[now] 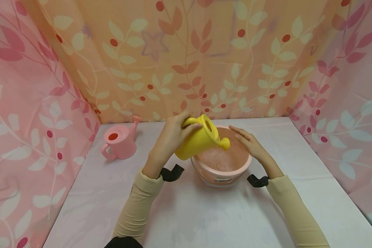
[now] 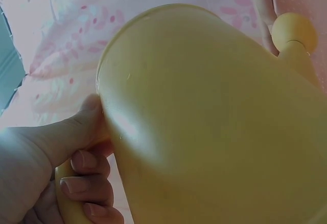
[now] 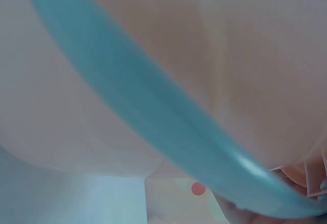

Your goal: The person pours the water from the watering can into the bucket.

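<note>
My left hand grips the handle of a yellow watering can. The can tilts to the right, its round spout head above the inside of a pink basin. In the left wrist view my thumb lies along the can's side and the fingers curl round the handle. Along the basin's right side, my right hand rests on the rim with straight fingers reaching inward. Its thumb is hidden. The right wrist view shows a blue-tinted curved band across the basin's pale wall, with little of the hand visible.
A pink watering can stands upright at the back left of the white table, spout pointing back and right. Leaf-patterned cloth walls the table in at the back and both sides. Dark wrist cameras hang under both wrists.
</note>
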{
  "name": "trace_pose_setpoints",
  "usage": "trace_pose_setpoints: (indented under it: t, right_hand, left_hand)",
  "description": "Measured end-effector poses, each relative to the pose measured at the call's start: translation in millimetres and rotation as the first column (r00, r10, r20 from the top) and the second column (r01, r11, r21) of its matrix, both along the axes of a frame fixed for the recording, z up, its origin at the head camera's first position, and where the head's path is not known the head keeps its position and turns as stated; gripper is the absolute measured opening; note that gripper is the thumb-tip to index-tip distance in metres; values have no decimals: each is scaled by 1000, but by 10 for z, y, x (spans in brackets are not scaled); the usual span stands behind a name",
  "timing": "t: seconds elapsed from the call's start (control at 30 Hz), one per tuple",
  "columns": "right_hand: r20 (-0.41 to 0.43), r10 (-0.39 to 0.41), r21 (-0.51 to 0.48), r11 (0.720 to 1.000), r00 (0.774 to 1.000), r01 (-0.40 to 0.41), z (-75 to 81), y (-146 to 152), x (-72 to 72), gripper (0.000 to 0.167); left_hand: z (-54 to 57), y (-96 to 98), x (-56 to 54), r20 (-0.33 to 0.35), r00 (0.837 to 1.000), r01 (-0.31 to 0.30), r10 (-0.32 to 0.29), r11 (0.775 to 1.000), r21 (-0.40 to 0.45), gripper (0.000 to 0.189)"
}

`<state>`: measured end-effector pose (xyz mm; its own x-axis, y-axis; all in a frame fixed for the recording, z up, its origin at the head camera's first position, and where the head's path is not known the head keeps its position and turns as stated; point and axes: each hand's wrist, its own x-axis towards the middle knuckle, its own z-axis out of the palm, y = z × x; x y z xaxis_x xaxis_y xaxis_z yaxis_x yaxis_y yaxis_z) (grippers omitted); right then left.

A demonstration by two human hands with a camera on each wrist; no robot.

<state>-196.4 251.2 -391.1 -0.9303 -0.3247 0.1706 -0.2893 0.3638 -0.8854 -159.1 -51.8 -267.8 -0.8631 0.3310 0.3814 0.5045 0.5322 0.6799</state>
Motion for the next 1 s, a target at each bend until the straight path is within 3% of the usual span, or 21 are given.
trace_pose_setpoints:
  t: [1.0]
  right_hand:
    - [-15, 0, 1, 1000, 1000, 0, -25, 12, -15, 42]
  left_hand:
    - [18, 27, 12, 24, 1000, 9, -9, 1000, -22, 26]
